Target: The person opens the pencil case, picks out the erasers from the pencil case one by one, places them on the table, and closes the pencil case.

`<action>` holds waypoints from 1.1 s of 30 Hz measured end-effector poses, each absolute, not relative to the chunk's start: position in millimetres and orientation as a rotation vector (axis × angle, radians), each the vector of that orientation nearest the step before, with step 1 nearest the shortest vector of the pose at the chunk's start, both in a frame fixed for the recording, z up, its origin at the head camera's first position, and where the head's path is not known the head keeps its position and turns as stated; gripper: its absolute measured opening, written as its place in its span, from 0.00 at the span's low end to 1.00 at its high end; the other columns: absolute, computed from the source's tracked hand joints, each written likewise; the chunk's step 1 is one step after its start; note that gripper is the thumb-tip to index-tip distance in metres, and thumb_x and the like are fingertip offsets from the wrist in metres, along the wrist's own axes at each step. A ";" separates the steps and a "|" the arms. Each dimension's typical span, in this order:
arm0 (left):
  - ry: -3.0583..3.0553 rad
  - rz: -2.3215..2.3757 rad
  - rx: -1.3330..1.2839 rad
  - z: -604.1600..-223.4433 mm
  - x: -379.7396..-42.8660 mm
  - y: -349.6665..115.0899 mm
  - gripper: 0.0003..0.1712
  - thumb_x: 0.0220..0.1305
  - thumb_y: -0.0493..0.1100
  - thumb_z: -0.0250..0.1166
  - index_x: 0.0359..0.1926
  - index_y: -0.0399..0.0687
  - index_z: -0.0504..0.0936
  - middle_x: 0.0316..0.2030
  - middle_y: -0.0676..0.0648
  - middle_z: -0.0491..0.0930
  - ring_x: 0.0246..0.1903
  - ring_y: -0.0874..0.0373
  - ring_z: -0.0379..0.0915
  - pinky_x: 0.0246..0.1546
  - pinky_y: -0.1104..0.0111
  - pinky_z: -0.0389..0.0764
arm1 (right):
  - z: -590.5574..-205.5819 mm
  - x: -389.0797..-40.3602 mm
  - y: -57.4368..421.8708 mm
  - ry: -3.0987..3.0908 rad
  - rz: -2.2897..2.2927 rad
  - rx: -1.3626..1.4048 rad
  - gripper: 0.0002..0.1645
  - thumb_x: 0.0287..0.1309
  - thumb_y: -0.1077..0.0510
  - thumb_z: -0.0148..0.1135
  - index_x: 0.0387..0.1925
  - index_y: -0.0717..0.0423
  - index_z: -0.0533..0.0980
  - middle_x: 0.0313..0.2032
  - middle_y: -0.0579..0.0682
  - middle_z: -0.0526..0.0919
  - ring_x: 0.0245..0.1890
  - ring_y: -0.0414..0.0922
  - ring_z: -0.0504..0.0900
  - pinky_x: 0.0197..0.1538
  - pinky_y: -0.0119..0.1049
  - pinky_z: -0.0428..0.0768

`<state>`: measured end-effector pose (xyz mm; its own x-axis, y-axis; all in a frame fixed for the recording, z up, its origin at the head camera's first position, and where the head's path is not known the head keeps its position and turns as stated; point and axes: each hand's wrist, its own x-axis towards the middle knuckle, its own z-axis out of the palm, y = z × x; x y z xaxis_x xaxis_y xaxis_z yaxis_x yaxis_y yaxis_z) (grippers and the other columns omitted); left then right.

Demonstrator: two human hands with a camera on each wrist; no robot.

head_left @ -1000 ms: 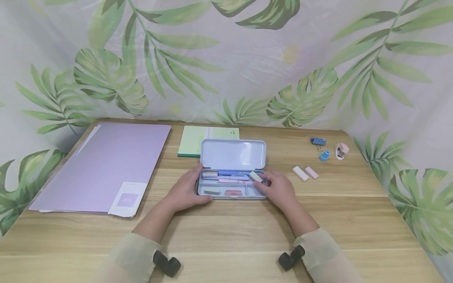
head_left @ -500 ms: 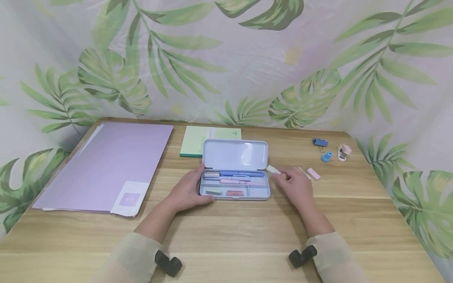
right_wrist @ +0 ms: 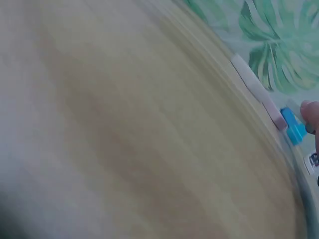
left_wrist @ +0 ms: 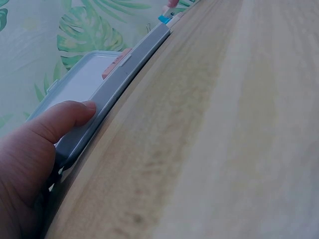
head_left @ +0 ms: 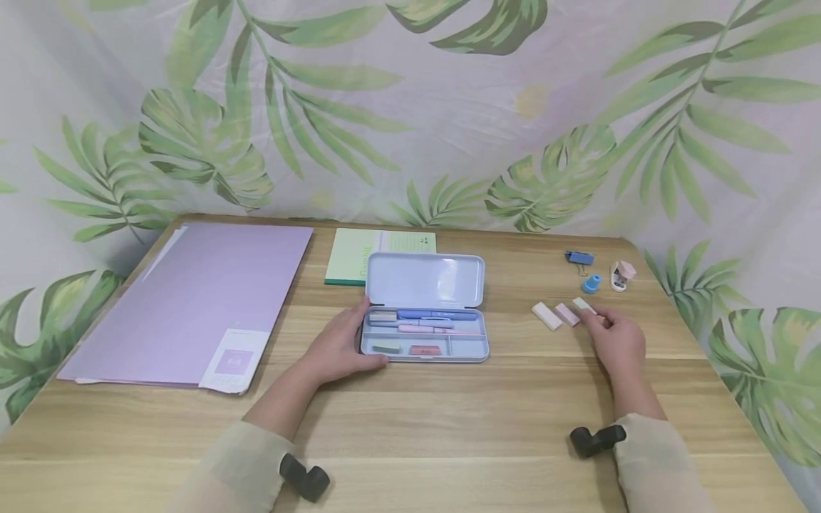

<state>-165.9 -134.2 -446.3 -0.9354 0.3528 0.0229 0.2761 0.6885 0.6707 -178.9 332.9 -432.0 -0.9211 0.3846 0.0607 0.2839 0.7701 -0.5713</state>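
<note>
A light blue pencil case stands with its lid raised. Inside lie pens, a green eraser and a pink-red eraser. My left hand grips the case's left end, its thumb along the front edge in the left wrist view. To the right, my right hand pinches a whitish eraser between thumb and fingers, beside a pink eraser and a white eraser on the table. Only a fingertip of this hand shows in the right wrist view.
Behind the erasers are a blue cone-shaped piece, a blue binder clip and a small pink-and-white item. A green notebook lies behind the case. A large purple folder covers the table's left.
My right hand has carried the whitish eraser out of the pencil case and rightward, past the other two erasers. The left hand has kept its hold on the case.
</note>
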 end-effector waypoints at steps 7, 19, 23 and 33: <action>2.785 1.076 0.516 -446.3 -165.7 -134.6 0.68 0.45 0.60 0.74 0.77 0.39 0.45 0.73 0.34 0.57 0.71 0.39 0.55 0.70 0.47 0.60 | -438.7 -181.2 345.5 -2.871 0.864 -0.504 0.34 0.68 0.37 0.51 0.59 0.59 0.77 0.49 0.64 0.81 0.50 0.59 0.76 0.50 0.51 0.73; 2.799 1.075 0.523 -445.3 -167.0 -135.3 0.67 0.45 0.61 0.74 0.77 0.38 0.46 0.73 0.33 0.57 0.71 0.37 0.55 0.69 0.46 0.60 | -425.6 -178.3 315.2 -2.814 0.954 -0.447 0.35 0.68 0.37 0.50 0.62 0.59 0.74 0.43 0.61 0.78 0.42 0.54 0.74 0.41 0.41 0.70; 2.801 1.070 0.524 -446.3 -167.8 -135.1 0.67 0.46 0.61 0.74 0.77 0.38 0.46 0.73 0.33 0.57 0.71 0.38 0.56 0.69 0.46 0.60 | -418.7 -179.7 277.8 -2.775 0.957 -0.222 0.29 0.67 0.42 0.55 0.57 0.59 0.78 0.39 0.59 0.80 0.40 0.51 0.75 0.40 0.38 0.70; 2.795 1.077 0.527 -446.3 -166.4 -134.7 0.68 0.45 0.61 0.74 0.77 0.37 0.46 0.72 0.33 0.58 0.70 0.38 0.57 0.69 0.46 0.61 | -414.2 -185.8 172.8 -2.793 1.164 0.194 0.21 0.61 0.47 0.64 0.50 0.55 0.83 0.35 0.53 0.82 0.37 0.47 0.77 0.40 0.36 0.74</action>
